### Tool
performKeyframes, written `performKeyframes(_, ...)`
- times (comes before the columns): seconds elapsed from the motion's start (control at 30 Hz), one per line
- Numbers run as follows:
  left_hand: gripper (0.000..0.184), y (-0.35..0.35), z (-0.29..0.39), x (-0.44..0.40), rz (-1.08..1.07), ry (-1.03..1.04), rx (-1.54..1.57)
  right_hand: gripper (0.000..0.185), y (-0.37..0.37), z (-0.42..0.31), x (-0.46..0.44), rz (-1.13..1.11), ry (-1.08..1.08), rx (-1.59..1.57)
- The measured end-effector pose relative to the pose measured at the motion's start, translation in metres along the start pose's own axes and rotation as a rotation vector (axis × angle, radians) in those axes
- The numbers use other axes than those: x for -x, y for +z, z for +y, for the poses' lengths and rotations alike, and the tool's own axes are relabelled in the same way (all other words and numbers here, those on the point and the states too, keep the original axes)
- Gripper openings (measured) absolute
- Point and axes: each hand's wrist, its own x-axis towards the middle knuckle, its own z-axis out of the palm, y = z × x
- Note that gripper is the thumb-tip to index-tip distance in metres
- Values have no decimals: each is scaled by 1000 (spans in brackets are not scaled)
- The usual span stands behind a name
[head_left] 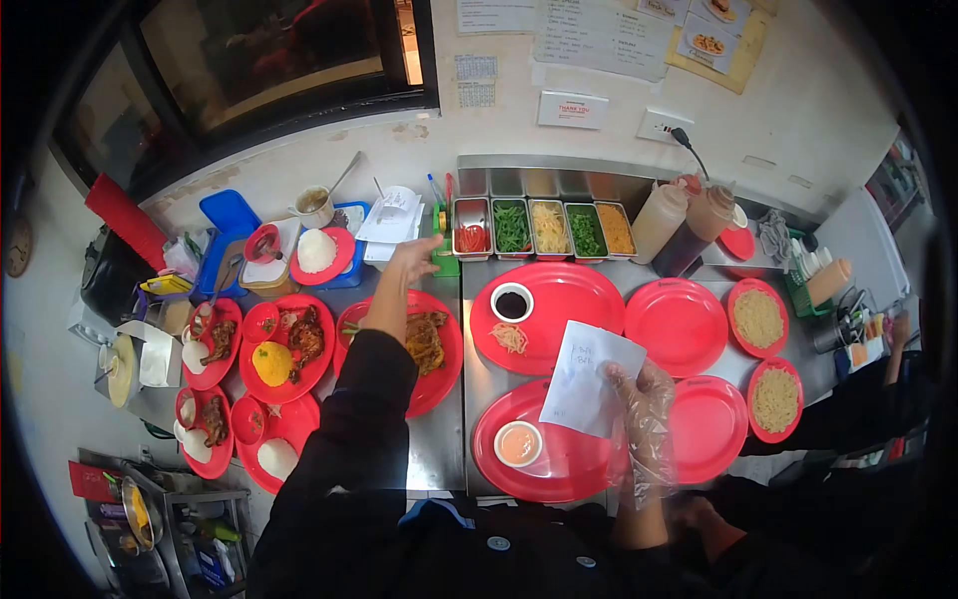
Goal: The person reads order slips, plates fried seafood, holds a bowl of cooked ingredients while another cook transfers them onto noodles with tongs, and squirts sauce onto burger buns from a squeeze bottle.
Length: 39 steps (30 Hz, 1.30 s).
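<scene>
**Holding a handwritten slip [582, 374] above a counter [439, 444] of red plates**

Right hand [647, 414]: in a clear plastic glove; thumb and fingers closed on the slip's right edge, a grip that leaves most of the writing uncovered, seemingly for reading.

Left hand [409, 262]: bare, fingers loosely spread, nothing seen in its hold; reaches across the filled plate [447, 344] towards the paper stack [384, 235]. Contact with the green item [445, 268] beside it: cannot tell.

Beneath and about the slip: upper oval plate [589, 295], bearing a cup of dark sauce [513, 302] and shredded garnish [509, 337]; lower oval plate [574, 469], bearing a cup of pink sauce [518, 443]. The cups probably keep the sauces from spreading.

Behind: topping trays [550, 229] in one row, likely for easy reach; squeeze bottles [661, 222] upright beside them.

Right side: two plates of noodles [758, 319], one behind the other; a co-worker's sleeve [858, 414] near them.
</scene>
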Motion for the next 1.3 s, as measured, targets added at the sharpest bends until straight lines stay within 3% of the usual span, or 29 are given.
performKeyframes(0.07, 36, 11, -11, 38, 23, 206, -255, 27, 2, -3, 2, -5, 73, 90)
performKeyframes(0.1, 36, 17, -16, 48, 24, 207, -255, 27, 1, 1, 0, -7, 72, 89)
performKeyframes(0.17, 28, 31, -26, 59, 294, 416, -714, 28, -3, 11, -5, -26, 43, 126)
performKeyframes(0.2, 23, 38, -34, 63, 416, 659, -776, 28, -2, 10, -4, -23, 43, 128)
performKeyframes(0.23, 23, 33, -42, 54, 411, 659, -774, 27, 0, 9, -4, -14, 33, 94)
performKeyframes(0.3, 22, 21, -54, 41, 546, 976, -1161, 27, 5, 4, -1, -3, 22, 61)
performKeyframes(0.33, 22, 25, -46, 53, 541, 979, -1159, 26, 8, -1, 1, -7, 15, 22)
performKeyframes(0.4, 21, 46, -16, 89, 481, 781, -1139, 26, 6, -5, -1, 7, -5, -22)
performKeyframes(0.47, 20, 92, 19, 158, 233, 1010, -777, 25, 0, -4, -7, -52, -94, 40)
performKeyframes(0.53, 20, 144, 44, 240, -232, 651, -290, 26, 4, -17, -7, -87, -87, 33)
performKeyframes(0.6, 20, 174, 54, 293, -500, 532, -228, 26, 9, -32, -4, -158, -94, 3)
performKeyframes(0.73, 20, 211, 62, 331, -570, 404, -287, 25, 1, -50, -2, -188, -100, 34)
performKeyframes(0.97, 13, 245, 66, 360, -634, 521, -219, 24, -31, -64, -11, -155, -104, -26)
performKeyframes(1.03, 14, 259, 63, 362, -623, 486, -271, 24, -39, -68, -13, -166, -106, -32)
performKeyframes(1.1, 13, 272, 59, 359, -579, 316, -232, 25, -46, -72, -15, -190, -137, -47)
performKeyframes(1.23, 12, 285, 52, 356, -581, 250, -137, 25, -62, -79, -21, -201, -140, -51)
performKeyframes(1.3, 11, 288, 44, 360, -533, 713, -322, 25, -70, -81, -26, -208, -158, -29)
